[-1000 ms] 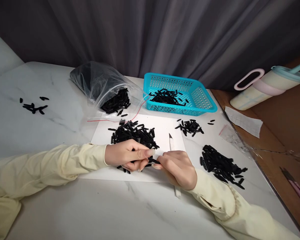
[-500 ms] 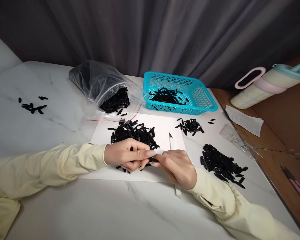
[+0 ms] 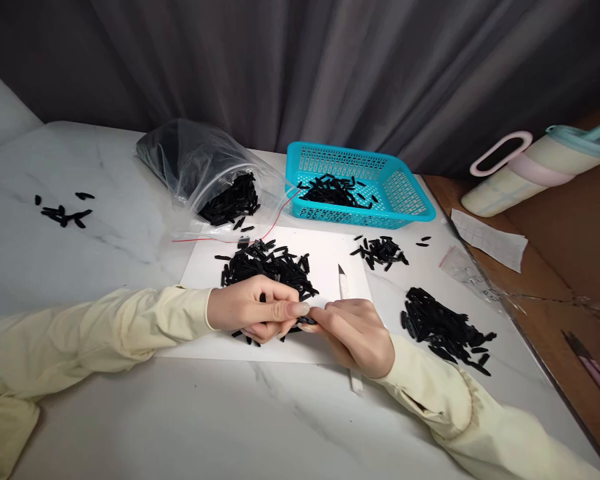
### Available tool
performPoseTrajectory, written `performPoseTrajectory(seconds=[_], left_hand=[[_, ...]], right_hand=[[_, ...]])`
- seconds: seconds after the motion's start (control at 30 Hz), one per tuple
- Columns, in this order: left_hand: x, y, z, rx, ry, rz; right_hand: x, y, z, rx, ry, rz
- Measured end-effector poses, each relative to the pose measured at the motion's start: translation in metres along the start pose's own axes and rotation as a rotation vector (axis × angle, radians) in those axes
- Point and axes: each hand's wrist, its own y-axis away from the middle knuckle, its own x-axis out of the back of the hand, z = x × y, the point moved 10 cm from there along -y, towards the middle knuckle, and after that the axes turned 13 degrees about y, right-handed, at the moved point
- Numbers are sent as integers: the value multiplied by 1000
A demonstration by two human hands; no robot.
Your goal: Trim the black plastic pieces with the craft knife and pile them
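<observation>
My left hand (image 3: pixel 260 310) and my right hand (image 3: pixel 357 333) meet fingertip to fingertip over a white sheet (image 3: pixel 200 348). Pinched between them is a small black elongated piece (image 3: pixel 307 320), mostly covered by the fingers. Another dark piece (image 3: pixel 263 298) shows in the curl of my left hand. Behind the left hand lies a heap of similar black pieces (image 3: pixel 267 263), partly hidden by it. A white-handled craft knife (image 3: pixel 344 283) with a dark tip lies under my right hand, its lower end showing below the wrist.
A clear zip bag (image 3: pixel 190 160) spills black pieces at the back. Beside it stands a turquoise basket (image 3: pixel 360 217) holding more. Separate piles lie at right (image 3: pixel 445 327), right of centre (image 3: pixel 383 252) and far left (image 3: pixel 66 215). A tumbler (image 3: pixel 520 173) leans at the far right.
The held piece has turned slightly between the fingertips, now showing a shinier face. Both hands otherwise stay in nearly the same place.
</observation>
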Motion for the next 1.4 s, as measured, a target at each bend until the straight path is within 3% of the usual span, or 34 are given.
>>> performPoseTrajectory(seconds=[1.4], left_hand=[[-1,-2,-2,28,20,-9]], right_hand=[[-4,-1,2,-14,-60,-64]])
